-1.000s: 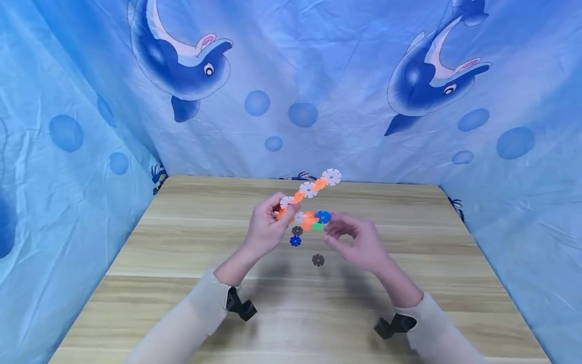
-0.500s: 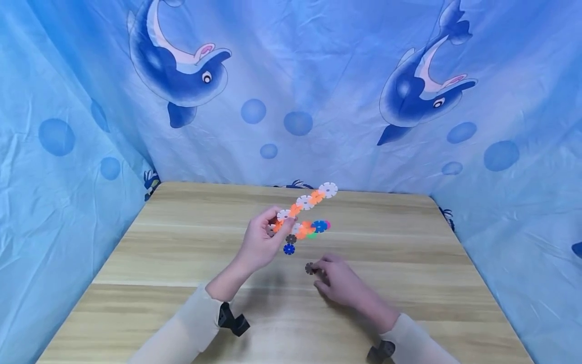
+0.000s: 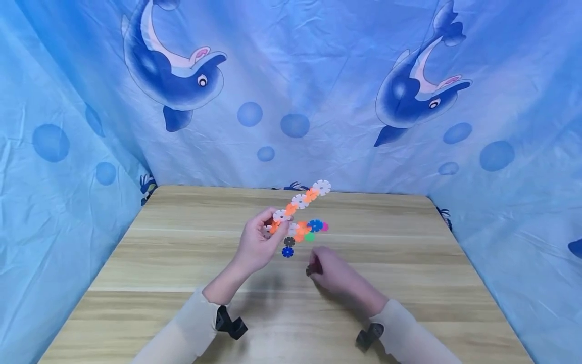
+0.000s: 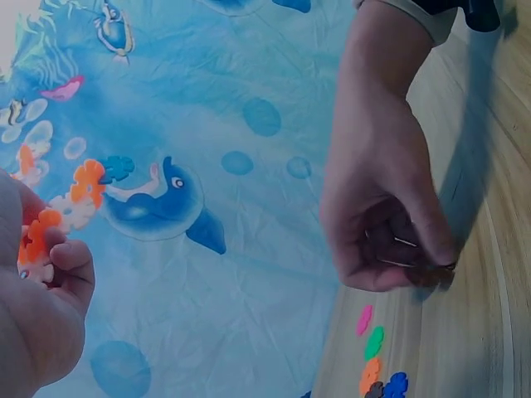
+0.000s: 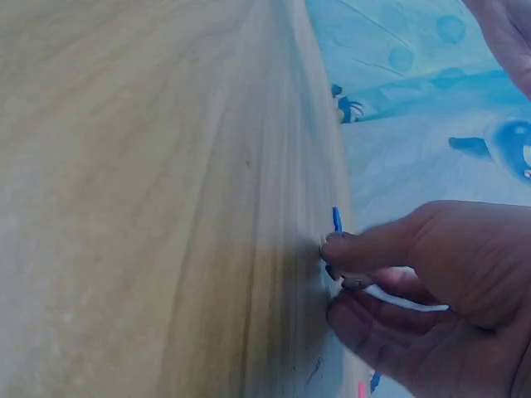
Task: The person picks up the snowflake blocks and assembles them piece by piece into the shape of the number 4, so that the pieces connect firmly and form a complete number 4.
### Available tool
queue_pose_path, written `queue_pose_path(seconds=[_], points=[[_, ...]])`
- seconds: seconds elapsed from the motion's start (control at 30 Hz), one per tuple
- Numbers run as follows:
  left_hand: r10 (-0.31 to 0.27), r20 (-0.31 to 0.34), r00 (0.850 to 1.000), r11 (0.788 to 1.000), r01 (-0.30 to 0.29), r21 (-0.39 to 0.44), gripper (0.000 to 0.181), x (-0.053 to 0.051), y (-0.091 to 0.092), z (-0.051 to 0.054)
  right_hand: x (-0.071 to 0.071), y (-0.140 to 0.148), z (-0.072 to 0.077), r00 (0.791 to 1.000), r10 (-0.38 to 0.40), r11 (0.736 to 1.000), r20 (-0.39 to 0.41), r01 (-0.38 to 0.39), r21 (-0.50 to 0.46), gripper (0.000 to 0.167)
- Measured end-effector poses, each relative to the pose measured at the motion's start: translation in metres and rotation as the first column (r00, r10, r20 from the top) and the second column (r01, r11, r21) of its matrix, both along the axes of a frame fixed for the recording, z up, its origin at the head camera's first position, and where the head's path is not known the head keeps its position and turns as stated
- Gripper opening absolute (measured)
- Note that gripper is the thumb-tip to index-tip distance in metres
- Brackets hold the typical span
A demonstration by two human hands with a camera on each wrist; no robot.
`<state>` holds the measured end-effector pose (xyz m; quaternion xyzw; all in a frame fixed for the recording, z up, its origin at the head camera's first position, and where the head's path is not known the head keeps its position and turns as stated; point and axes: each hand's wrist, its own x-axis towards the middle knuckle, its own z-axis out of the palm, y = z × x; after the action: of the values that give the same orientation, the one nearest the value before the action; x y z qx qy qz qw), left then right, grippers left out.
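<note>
In the head view my left hand point(image 3: 259, 245) holds up a linked construction of notched plastic snowflake discs point(image 3: 300, 201), white and orange, with a blue disc point(image 3: 316, 225) at the end of one branch. My right hand point(image 3: 336, 273) is low over the table, pinching a small dark snowflake disc point(image 3: 308, 270) between thumb and fingers. Its fingers hide most of that disc. The left wrist view shows the right hand point(image 4: 382, 182) with fingertips at the table surface, and the left hand point(image 4: 50, 307) gripping the construction point(image 4: 75, 207).
On the wooden table point(image 3: 182, 263) lie several loose discs: a brown one point(image 3: 289, 241), a dark blue one point(image 3: 287, 252), a green one point(image 3: 309, 236), a pink one point(image 3: 325, 227) and an orange one point(image 4: 370, 375). A blue dolphin-print cloth point(image 3: 291, 65) surrounds the back and sides.
My right hand has come down from beside the held construction to the table and now pinches the dark disc lying there. The left hand keeps its hold with little movement.
</note>
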<state>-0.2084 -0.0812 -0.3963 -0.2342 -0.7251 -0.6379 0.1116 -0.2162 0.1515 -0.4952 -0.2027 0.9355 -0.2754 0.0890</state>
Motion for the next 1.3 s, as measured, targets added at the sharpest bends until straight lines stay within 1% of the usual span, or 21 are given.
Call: queue_pose_path(seconds=[0.13, 0.17, 0.23, 0.33, 0.4, 0.5, 0.6, 0.77, 0.9, 1.0, 1.07, 1.13, 1.2, 1.3], points=[[0.004, 0.006, 1.0, 1.0, -0.004, 0.018, 0.013, -0.001, -0.001, 0.001, -0.006, 0.009, 0.005, 1.0, 0.004, 0.993, 0.03, 0.0, -0.119, 0.016], [0.005, 0.003, 1.0, 1.0, -0.005, 0.023, 0.013, -0.001, -0.001, 0.001, -0.007, 0.011, 0.006, 0.999, -0.002, 0.988, 0.036, 0.008, -0.151, 0.016], [0.007, 0.003, 1.0, 1.0, -0.007, 0.023, 0.012, -0.002, -0.001, 0.001, -0.008, 0.015, 0.012, 0.999, -0.034, 0.979, 0.023, 0.038, -0.198, 0.016], [0.013, 0.012, 1.0, 1.0, -0.014, 0.025, 0.008, -0.002, -0.001, 0.002, -0.011, 0.019, 0.022, 0.994, -0.102, 0.951, -0.029, 0.088, -0.297, 0.016], [0.013, 0.028, 1.0, 1.0, -0.014, 0.023, 0.007, -0.001, -0.001, 0.003, -0.013, 0.021, 0.031, 0.985, -0.147, 0.926, -0.094, 0.104, -0.364, 0.016], [0.008, 0.048, 0.999, 1.0, -0.008, 0.011, 0.008, -0.001, -0.002, 0.004, -0.014, 0.026, 0.045, 0.97, -0.189, 0.875, -0.151, 0.097, -0.474, 0.016], [0.003, 0.065, 0.998, 1.0, -0.003, -0.001, 0.008, -0.002, -0.001, 0.005, -0.013, 0.032, 0.062, 0.97, -0.206, 0.81, -0.129, 0.095, -0.579, 0.015], [-0.005, 0.08, 0.997, 1.0, 0.005, -0.006, 0.008, -0.002, 0.0, 0.005, -0.009, 0.038, 0.088, 0.98, -0.198, 0.689, -0.007, 0.134, -0.712, 0.019], [-0.013, 0.086, 0.996, 1.0, 0.014, -0.009, 0.007, -0.002, 0.0, 0.004, -0.005, 0.038, 0.102, 0.978, -0.173, 0.615, 0.118, 0.201, -0.763, 0.025], [-0.025, 0.097, 0.995, 1.0, 0.026, -0.006, 0.01, -0.002, -0.001, 0.004, -0.002, 0.037, 0.108, 0.968, -0.149, 0.571, 0.203, 0.251, -0.782, 0.029], [-0.037, 0.104, 0.994, 0.999, 0.037, -0.002, 0.013, -0.003, 0.0, 0.003, -0.001, 0.036, 0.11, 0.963, -0.132, 0.554, 0.236, 0.269, -0.788, 0.031], [-0.051, 0.112, 0.992, 0.999, 0.051, 0.007, 0.016, -0.003, 0.0, 0.002, -0.002, 0.036, 0.111, 0.96, -0.122, 0.553, 0.25, 0.275, -0.786, 0.033], [-0.054, 0.112, 0.992, 0.999, 0.054, 0.004, 0.015, -0.004, 0.0, 0.001, -0.002, 0.036, 0.111, 0.96, -0.113, 0.554, 0.255, 0.274, -0.786, 0.034], [-0.043, 0.111, 0.993, 0.999, 0.045, -0.013, 0.011, -0.004, 0.0, -0.001, -0.003, 0.036, 0.11, 0.962, -0.094, 0.553, 0.257, 0.265, -0.79, 0.032]])
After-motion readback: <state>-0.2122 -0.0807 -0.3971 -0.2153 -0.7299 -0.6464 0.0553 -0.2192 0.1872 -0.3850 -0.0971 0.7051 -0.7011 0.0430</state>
